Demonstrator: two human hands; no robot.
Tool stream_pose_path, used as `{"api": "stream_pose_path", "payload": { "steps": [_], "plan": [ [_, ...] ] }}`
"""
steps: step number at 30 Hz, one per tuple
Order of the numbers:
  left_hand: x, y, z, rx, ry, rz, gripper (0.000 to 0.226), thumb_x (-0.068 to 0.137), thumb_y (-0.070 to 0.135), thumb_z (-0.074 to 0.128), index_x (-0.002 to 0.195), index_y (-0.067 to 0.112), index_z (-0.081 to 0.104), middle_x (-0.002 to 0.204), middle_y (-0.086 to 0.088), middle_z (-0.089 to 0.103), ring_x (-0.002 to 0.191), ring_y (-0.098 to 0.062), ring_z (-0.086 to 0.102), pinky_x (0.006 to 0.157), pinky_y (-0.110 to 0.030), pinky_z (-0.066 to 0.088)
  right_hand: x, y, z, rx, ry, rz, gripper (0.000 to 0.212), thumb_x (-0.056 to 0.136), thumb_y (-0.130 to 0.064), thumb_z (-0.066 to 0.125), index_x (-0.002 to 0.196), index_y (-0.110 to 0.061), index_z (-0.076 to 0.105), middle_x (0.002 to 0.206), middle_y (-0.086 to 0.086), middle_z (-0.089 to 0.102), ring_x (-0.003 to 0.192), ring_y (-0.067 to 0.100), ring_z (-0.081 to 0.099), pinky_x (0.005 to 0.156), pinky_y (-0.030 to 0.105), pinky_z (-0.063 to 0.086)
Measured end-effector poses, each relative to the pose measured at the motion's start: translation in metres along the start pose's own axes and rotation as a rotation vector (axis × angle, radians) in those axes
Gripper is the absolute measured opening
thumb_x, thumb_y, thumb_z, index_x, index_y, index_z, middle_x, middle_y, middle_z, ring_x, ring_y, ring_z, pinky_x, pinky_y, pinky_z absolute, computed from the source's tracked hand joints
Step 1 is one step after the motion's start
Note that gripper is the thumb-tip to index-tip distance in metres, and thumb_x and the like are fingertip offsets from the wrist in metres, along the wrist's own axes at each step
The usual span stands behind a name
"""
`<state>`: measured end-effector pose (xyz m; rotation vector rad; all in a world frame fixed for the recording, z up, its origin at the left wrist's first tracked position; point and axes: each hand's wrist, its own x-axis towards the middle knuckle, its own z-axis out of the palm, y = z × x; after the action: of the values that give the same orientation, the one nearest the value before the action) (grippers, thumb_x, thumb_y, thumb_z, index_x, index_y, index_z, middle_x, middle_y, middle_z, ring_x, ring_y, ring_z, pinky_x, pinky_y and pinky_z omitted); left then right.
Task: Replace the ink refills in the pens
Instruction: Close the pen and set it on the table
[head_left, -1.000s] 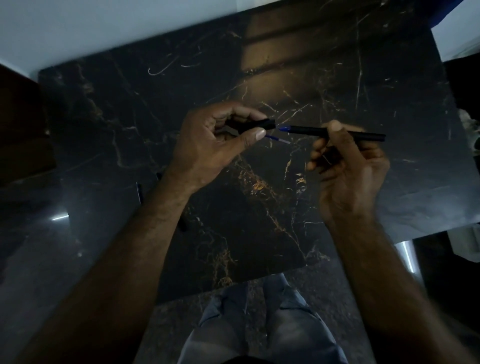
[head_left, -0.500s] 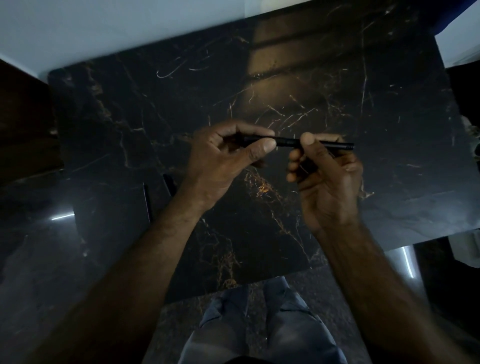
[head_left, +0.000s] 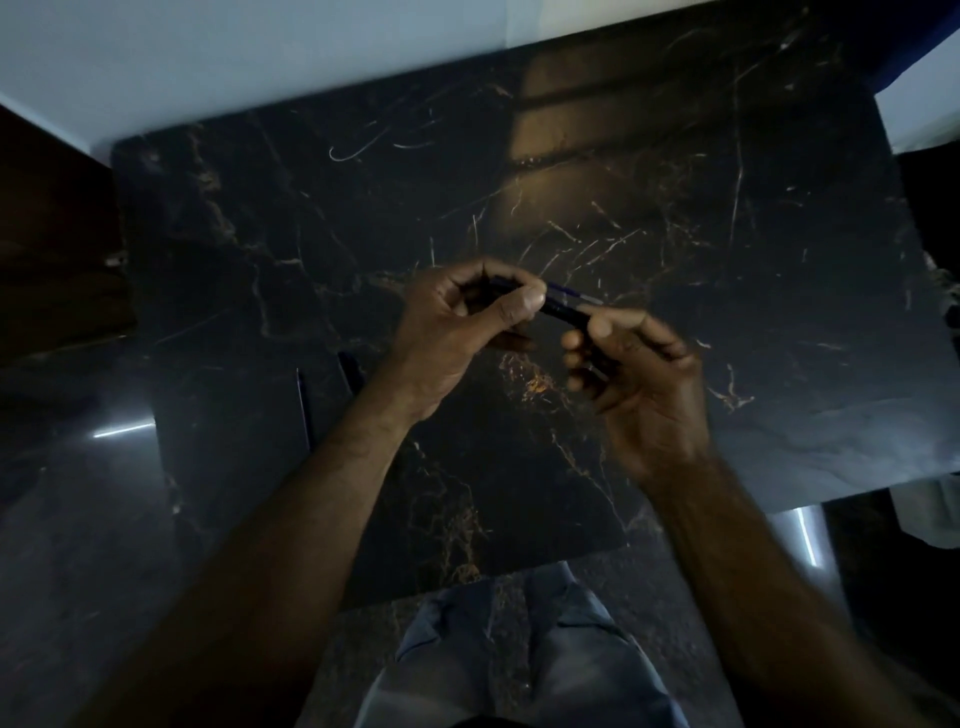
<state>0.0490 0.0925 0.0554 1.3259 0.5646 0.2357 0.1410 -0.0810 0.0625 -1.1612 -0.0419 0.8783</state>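
Observation:
My left hand (head_left: 457, 332) and my right hand (head_left: 634, 374) meet over the middle of the black marble table (head_left: 727, 234). Between them runs a black pen barrel (head_left: 566, 313), pinched by the left thumb and fingers at one end and by the right thumb and fingers at the other. A thin blue refill (head_left: 574, 292) sticks out past the left fingertips, just above the barrel, pointing right. Its far tip looks pale. How the refill is held inside the left hand is hidden.
Two dark pens lie on the table left of my left forearm: a thin pen (head_left: 304, 410) and a second pen (head_left: 350, 371) partly hidden by the arm. The table's near edge runs above my knees (head_left: 519, 649). A pale wall borders the far edge.
The barrel, level and long between the hands before, now tilts down to the right and shows shorter. The blue refill is visible again beside it. Both hands sit slightly lower in view.

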Motion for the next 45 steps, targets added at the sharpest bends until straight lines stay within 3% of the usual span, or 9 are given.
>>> {"api": "stream_pose_path", "payload": {
  "steps": [6,10,13,21,25,28,34,42,45],
  "plan": [
    [-0.013,-0.031,-0.009,0.09,0.108,-0.17,0.027,0.099,0.008,0.07,0.127,0.01,0.071,0.1,-0.012,0.078,0.088,-0.021,0.076,0.075,-0.035,0.066,0.018,0.027,-0.032,-1.152,-0.017,-0.291,0.01,0.096,-0.025,0.072,0.105,-0.022,0.074,0.1,-0.004,0.071,0.092,0.011,0.066,0.075,0.028,0.055],
    [-0.04,-0.046,-0.018,0.07,0.226,-0.232,0.027,0.104,0.008,0.063,0.13,0.012,0.069,0.099,-0.01,0.08,0.082,-0.018,0.074,0.069,-0.032,0.065,0.028,0.055,-0.043,-1.438,0.12,-0.505,0.014,0.096,-0.023,0.071,0.107,-0.014,0.071,0.108,0.008,0.06,0.101,0.023,0.053,0.079,0.036,0.048],
    [-0.069,-0.051,-0.024,0.097,0.269,-0.267,0.021,0.105,0.006,0.06,0.121,0.014,0.072,0.092,-0.004,0.079,0.076,-0.014,0.072,0.066,-0.03,0.064,0.035,0.071,-0.052,-1.574,0.131,-0.449,0.021,0.098,-0.03,0.064,0.111,-0.014,0.069,0.113,0.013,0.06,0.104,0.031,0.055,0.085,0.046,0.048],
    [-0.139,-0.055,-0.044,0.258,0.281,-0.337,0.019,0.105,0.012,0.06,0.114,0.021,0.074,0.095,0.0,0.079,0.08,-0.014,0.075,0.07,-0.029,0.062,0.039,0.069,-0.05,-1.673,0.064,-0.315,0.035,0.096,-0.037,0.065,0.124,-0.016,0.065,0.123,0.014,0.059,0.116,0.034,0.052,0.097,0.054,0.045],
    [-0.173,-0.048,-0.054,0.227,0.413,-0.296,0.019,0.104,0.011,0.06,0.111,0.02,0.075,0.093,-0.001,0.079,0.077,-0.014,0.075,0.068,-0.027,0.062,0.029,0.055,-0.035,-1.555,0.126,-0.486,0.033,0.09,-0.029,0.074,0.117,-0.011,0.065,0.112,0.016,0.063,0.107,0.036,0.056,0.091,0.051,0.047],
    [-0.198,-0.043,-0.067,0.172,0.529,-0.235,0.018,0.1,0.019,0.061,0.111,0.017,0.075,0.092,-0.007,0.078,0.076,-0.016,0.074,0.067,-0.026,0.061,0.014,0.057,0.006,-1.396,0.006,-0.552,0.02,0.091,-0.027,0.069,0.106,-0.013,0.068,0.102,0.009,0.066,0.099,0.028,0.06,0.083,0.044,0.051],
    [-0.217,-0.041,-0.096,0.044,0.692,-0.194,0.027,0.094,0.025,0.061,0.11,0.008,0.074,0.089,-0.011,0.076,0.075,-0.019,0.073,0.066,-0.026,0.06,-0.005,0.101,0.103,-1.388,-0.312,-0.272,0.014,0.1,-0.039,0.06,0.096,-0.026,0.062,0.088,-0.006,0.066,0.077,0.015,0.063,0.072,0.041,0.057],
    [-0.183,-0.029,-0.151,0.084,0.58,-0.217,0.019,0.104,0.009,0.059,0.105,0.018,0.076,0.084,-0.005,0.077,0.072,-0.015,0.073,0.064,-0.024,0.061,0.013,0.154,0.158,-1.68,-0.234,-0.06,0.032,0.097,-0.05,0.06,0.115,-0.023,0.058,0.119,0.002,0.064,0.107,0.023,0.064,0.087,0.04,0.053],
    [-0.167,-0.021,-0.166,0.04,0.551,-0.237,0.019,0.104,0.008,0.059,0.107,0.015,0.076,0.085,-0.003,0.077,0.072,-0.013,0.071,0.061,-0.023,0.06,0.016,0.155,0.161,-1.711,-0.209,-0.068,0.024,0.097,-0.043,0.062,0.111,-0.023,0.06,0.115,0.002,0.063,0.105,0.022,0.061,0.077,0.033,0.044]
  ]
}}
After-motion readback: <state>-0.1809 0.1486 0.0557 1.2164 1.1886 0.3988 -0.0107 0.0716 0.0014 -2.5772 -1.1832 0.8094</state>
